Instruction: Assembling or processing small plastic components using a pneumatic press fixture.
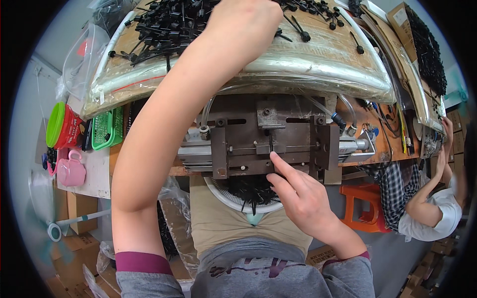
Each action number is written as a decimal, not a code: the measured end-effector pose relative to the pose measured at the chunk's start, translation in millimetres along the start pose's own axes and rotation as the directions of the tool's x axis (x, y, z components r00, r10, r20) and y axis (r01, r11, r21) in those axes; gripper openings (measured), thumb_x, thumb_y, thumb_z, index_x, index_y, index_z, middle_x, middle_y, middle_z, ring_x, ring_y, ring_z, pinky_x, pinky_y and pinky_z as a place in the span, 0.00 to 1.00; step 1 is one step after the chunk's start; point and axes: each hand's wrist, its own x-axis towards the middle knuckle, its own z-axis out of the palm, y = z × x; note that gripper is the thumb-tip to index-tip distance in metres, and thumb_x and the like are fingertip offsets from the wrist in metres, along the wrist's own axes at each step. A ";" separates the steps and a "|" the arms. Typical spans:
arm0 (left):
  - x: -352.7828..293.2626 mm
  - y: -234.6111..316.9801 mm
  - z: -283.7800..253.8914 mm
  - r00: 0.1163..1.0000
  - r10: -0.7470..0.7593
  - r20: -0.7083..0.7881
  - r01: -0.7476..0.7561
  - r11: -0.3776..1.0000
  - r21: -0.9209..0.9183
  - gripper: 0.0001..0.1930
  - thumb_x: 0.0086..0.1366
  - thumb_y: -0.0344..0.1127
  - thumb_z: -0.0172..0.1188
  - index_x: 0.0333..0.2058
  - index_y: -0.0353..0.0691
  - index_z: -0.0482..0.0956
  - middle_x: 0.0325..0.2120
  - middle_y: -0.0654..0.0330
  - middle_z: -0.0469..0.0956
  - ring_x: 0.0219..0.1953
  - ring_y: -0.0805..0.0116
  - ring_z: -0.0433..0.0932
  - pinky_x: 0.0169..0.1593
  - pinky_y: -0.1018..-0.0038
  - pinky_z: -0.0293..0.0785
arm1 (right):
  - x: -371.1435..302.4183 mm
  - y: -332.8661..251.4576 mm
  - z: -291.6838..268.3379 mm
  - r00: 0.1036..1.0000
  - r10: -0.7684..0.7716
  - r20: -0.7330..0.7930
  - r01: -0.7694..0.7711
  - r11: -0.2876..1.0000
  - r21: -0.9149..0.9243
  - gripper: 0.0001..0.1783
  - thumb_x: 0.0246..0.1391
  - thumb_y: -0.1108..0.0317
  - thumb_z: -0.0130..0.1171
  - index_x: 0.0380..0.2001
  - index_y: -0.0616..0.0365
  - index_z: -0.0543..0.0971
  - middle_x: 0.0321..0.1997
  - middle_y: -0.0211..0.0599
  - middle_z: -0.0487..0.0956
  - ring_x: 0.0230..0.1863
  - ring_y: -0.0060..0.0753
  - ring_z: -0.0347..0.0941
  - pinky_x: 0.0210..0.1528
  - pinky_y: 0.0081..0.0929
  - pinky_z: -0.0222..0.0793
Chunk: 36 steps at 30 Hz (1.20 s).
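Note:
My left hand (pixel 247 15) reaches over the far tray to a heap of black plastic parts with thin stems (pixel 166 25); its fingers lie past the upper edge of the picture. My right hand (pixel 301 196) is at the near side of a dark metal fixture (pixel 293 126). Its index finger is stretched out, the tip at the near end of a thin black piece (pixel 272 142) lying in the small centre block. Thumb and index finger are apart, with nothing visible held between them. A white-rimmed basin of black parts (pixel 252 191) sits below the fixture, above my lap.
A plastic-wrapped cardboard tray (pixel 338 54) spans the far side. Pneumatic cylinders (pixel 196 151) and hoses flank the fixture. To the left stand a green basket (pixel 107 130), a red tub (pixel 69 129) and a pink cup (pixel 72 169). Another person (pixel 437 208) works at right, near an orange stool (pixel 362 203).

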 end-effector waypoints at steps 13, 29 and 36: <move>22.9 -8.5 -41.4 0.890 -0.437 0.130 0.396 0.601 -0.695 0.10 0.64 0.31 0.57 0.39 0.27 0.77 0.29 0.52 0.81 0.32 0.65 0.81 0.37 0.70 0.76 | 24.6 0.8 -27.2 0.989 0.033 0.146 -0.028 0.999 -0.032 0.16 0.42 0.68 0.68 0.36 0.59 0.77 0.51 0.42 0.79 0.22 0.33 0.77 0.26 0.25 0.73; -111.1 46.2 -124.0 0.717 -0.596 0.362 0.123 -0.403 -0.907 0.34 0.65 0.25 0.45 0.67 0.27 0.44 0.44 0.60 0.62 0.35 0.74 0.65 0.36 0.80 0.66 | 272.9 83.2 -12.3 0.934 0.350 0.076 -0.337 0.930 -0.143 0.60 0.29 0.32 0.69 0.56 0.70 0.67 0.57 0.55 0.71 0.62 0.52 0.64 0.61 0.46 0.63; -132.3 80.0 -116.8 0.710 -0.500 0.496 0.325 -0.391 -0.861 0.33 0.63 0.18 0.44 0.67 0.27 0.47 0.58 0.41 0.64 0.57 0.43 0.71 0.58 0.63 0.73 | 280.6 113.4 -15.2 0.960 0.264 0.097 -0.231 0.936 -0.264 0.40 0.42 0.48 0.64 0.52 0.71 0.72 0.51 0.59 0.73 0.57 0.53 0.68 0.61 0.38 0.65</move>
